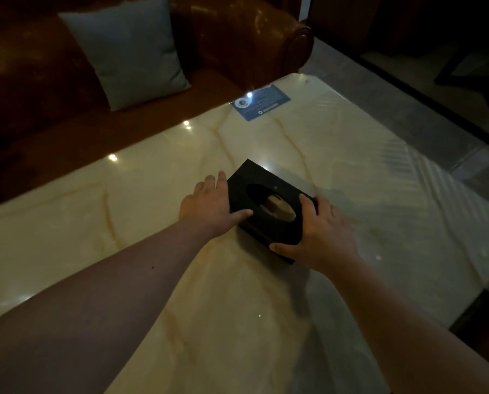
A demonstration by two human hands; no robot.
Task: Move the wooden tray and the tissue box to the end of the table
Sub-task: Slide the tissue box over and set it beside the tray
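Note:
A black tissue box (254, 180) with an oval opening on top rests on the pale marble table (152, 223), about mid-table. My left hand (209, 204) presses against its left side, thumb lying on the top edge. On the box's right near corner sits my right hand (323, 234), fingers wrapped over the top and thumb on the near edge. Both hands hold the box between them. No wooden tray is in view.
A blue printed card (261, 105) lies near the table's far end. A brown leather sofa (237, 38) with a grey cushion (127, 49) runs along the left side. Tiled floor (408, 109) borders the table's right edge.

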